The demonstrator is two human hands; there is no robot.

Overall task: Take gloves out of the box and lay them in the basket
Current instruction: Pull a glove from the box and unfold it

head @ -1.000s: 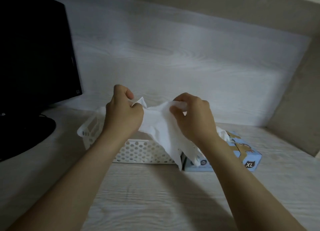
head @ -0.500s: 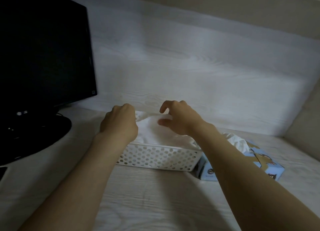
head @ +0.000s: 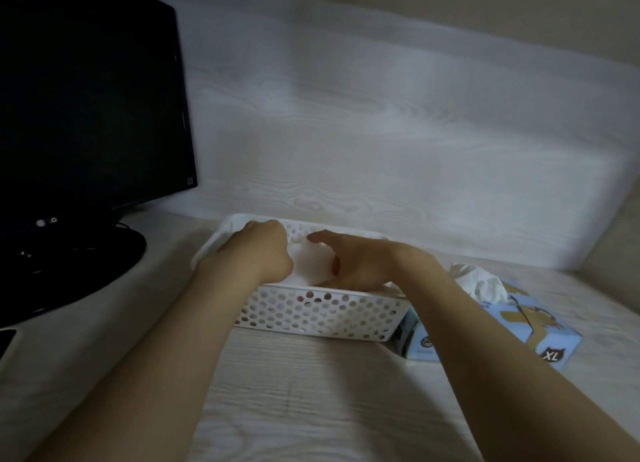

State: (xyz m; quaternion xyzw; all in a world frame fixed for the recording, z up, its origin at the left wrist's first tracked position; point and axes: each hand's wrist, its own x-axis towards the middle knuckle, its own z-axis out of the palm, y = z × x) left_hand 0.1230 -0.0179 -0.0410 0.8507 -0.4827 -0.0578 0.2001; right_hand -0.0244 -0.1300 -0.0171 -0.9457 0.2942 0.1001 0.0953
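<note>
A white perforated basket [head: 322, 317] stands on the desk in the middle. Both hands are inside it, on a white glove [head: 311, 264] that lies flat in the basket. My left hand [head: 259, 250] is curled at the glove's left end, and I cannot tell whether it still grips the glove. My right hand [head: 356, 264] rests on the glove with fingers spread. To the right of the basket lies the light blue glove box [head: 540, 337] marked XL, with another white glove [head: 481, 283] sticking up out of its opening.
A black monitor [head: 86, 97] on a round black stand [head: 69, 264] fills the left side. A pale wood-grain back panel [head: 381, 132] rises just behind the basket. The desk's right side meets a beige wall [head: 616, 253].
Both hands have gone down from above the desk into the basket, bringing the glove with them. The glove, held up and stretched before, now lies flat. The right hand has opened.
</note>
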